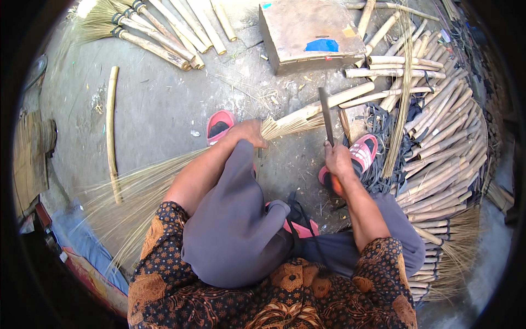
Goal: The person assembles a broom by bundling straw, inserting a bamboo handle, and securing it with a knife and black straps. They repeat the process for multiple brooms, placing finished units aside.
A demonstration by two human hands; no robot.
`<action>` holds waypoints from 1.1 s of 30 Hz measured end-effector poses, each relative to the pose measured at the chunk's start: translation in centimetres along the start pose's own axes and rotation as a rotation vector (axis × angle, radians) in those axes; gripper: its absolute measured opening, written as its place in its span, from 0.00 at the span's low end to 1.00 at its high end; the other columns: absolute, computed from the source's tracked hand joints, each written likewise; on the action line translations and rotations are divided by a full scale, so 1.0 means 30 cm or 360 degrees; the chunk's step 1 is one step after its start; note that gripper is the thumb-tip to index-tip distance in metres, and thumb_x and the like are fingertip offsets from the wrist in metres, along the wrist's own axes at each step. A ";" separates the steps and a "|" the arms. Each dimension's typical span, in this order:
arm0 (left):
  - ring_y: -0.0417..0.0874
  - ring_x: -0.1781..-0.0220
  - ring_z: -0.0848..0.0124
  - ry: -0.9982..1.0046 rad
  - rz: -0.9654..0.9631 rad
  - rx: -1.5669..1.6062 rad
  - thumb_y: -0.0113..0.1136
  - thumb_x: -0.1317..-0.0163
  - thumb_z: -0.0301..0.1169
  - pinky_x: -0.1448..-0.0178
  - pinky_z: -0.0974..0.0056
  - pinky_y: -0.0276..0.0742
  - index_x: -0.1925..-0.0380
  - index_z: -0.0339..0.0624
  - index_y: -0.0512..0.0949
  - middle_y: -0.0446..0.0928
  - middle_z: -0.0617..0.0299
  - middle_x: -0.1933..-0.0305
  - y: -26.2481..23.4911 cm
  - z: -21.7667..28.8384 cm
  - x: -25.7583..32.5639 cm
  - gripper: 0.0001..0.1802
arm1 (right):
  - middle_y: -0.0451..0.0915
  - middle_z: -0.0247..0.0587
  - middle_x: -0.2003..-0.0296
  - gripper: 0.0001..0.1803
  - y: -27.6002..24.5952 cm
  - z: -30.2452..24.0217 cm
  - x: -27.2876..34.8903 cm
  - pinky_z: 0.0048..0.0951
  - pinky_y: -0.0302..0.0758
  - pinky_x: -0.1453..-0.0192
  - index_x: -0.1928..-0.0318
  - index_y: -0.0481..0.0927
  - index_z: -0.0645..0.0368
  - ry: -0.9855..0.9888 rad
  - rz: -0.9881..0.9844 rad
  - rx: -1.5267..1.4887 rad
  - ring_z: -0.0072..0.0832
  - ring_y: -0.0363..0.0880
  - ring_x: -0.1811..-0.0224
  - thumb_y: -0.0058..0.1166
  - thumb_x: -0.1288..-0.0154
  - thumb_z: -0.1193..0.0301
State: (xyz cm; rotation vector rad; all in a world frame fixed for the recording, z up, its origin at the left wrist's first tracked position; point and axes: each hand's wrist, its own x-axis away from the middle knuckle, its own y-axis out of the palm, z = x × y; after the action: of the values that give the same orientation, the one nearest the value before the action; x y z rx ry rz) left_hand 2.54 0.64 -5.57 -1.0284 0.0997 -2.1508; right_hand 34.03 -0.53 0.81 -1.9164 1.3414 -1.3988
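Note:
My left hand [249,133] grips a bundle of straw broom fibres [137,186] where they enter a bamboo handle [323,107]; the fibres fan out to the lower left and the handle points up and right. My right hand [337,159] holds a dark flat blade [326,115] upright, its top end beside the bamboo handle. Both forearms come in from the lower edge over grey trousers. My feet wear pink sandals [220,125] on the concrete floor.
A wooden block [309,34] with a blue patch sits at top centre. A large heap of bamboo handles [444,137] fills the right side, with dark straps [383,148] near it. Finished brooms [148,30] lie top left. A single bamboo stick [111,126] lies on the left.

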 end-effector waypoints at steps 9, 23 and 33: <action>0.89 0.58 0.50 0.0012 -0.0036 0.0057 0.75 0.54 0.45 0.51 0.53 0.83 0.54 0.37 0.85 0.87 0.43 0.61 -0.004 0.005 -0.034 0.29 | 0.83 0.71 0.59 0.13 0.073 -0.099 0.090 0.59 0.77 0.47 0.53 0.78 0.64 -0.0270 -0.0399 0.0008 0.67 0.82 0.53 0.48 0.23 0.66; 0.90 0.61 0.50 -0.0003 -0.0059 -0.0032 0.74 0.57 0.49 0.53 0.52 0.84 0.64 0.32 0.88 0.87 0.42 0.66 -0.028 -0.099 -0.042 0.29 | 0.83 0.71 0.64 0.17 -0.062 0.061 -0.059 0.58 0.78 0.48 0.50 0.77 0.66 -0.0317 -0.0310 0.0308 0.68 0.82 0.56 0.46 0.21 0.63; 0.89 0.59 0.49 -0.0100 0.0045 -0.0148 0.75 0.57 0.48 0.52 0.51 0.83 0.58 0.35 0.87 0.87 0.41 0.64 -0.019 -0.029 -0.040 0.31 | 0.83 0.71 0.61 0.15 0.021 0.000 0.015 0.58 0.78 0.48 0.55 0.79 0.65 -0.0360 -0.0546 0.0226 0.67 0.82 0.53 0.47 0.22 0.64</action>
State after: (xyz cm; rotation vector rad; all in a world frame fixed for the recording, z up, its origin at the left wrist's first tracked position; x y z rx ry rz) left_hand 2.07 1.63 -6.74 -1.1405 0.1850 -2.1030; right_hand 33.75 -1.20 0.53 -2.2017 0.8156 -1.3347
